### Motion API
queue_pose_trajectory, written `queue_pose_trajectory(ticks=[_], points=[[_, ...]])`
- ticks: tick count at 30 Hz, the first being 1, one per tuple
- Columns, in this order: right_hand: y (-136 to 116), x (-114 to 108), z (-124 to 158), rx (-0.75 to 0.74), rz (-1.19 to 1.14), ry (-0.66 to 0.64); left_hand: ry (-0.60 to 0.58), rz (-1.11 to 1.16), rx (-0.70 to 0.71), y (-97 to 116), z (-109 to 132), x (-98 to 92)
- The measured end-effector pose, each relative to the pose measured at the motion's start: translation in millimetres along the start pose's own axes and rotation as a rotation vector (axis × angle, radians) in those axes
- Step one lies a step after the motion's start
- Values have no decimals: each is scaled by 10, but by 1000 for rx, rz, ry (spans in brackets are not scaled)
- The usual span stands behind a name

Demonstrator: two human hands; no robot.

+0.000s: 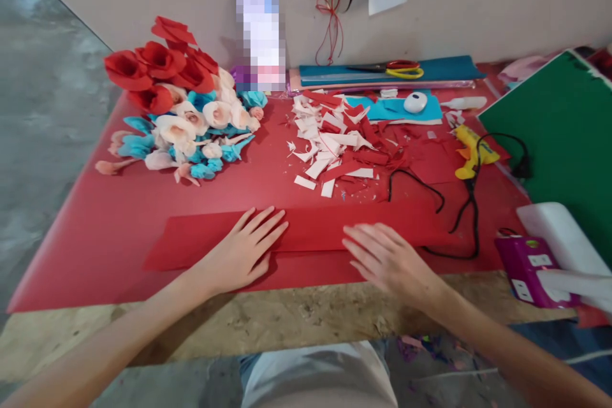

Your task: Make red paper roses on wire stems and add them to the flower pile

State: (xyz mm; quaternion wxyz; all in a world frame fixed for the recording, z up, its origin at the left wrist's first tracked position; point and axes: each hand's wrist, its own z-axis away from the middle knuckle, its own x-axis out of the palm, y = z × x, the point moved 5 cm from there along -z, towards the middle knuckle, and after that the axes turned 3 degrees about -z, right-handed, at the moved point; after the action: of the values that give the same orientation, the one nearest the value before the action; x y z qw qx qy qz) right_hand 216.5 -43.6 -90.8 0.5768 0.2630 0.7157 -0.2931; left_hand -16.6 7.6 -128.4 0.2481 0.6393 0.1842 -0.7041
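A long folded sheet of red crepe paper (310, 229) lies across the front of the red-covered table (86, 248). My left hand (251, 248) rests flat on its left half, fingers spread. Over the right half of the sheet is my right hand (387, 258), slightly blurred, its fingers stretched out and nothing in them. Whether the right fingertips touch the paper I cannot tell. Just behind the sheet sits a heap of red and white paper scraps (329, 140).
Paper flowers (186, 115) in red, cream and blue lie at the back left. Scissors (401, 69) rest on rolled paper at the back. To the right are a yellow glue gun (475, 153) with a black cord, a purple power box (528, 261) and a green board (554, 121).
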Motion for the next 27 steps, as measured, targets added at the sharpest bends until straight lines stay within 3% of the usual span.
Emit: queue_pose_trajectory(ticks=[4, 11, 17, 27], points=[[-342, 118, 46, -111, -96, 125, -12, 2, 4, 48, -59, -80], [-571, 424, -48, -112, -86, 57, -56, 51, 28, 106, -114, -9], [-587, 523, -220, -17, -130, -10, -35, 22, 13, 79, -121, -12], [-591, 591, -226, -4, -137, -5, -6, -37, -21, 78, -157, 2]])
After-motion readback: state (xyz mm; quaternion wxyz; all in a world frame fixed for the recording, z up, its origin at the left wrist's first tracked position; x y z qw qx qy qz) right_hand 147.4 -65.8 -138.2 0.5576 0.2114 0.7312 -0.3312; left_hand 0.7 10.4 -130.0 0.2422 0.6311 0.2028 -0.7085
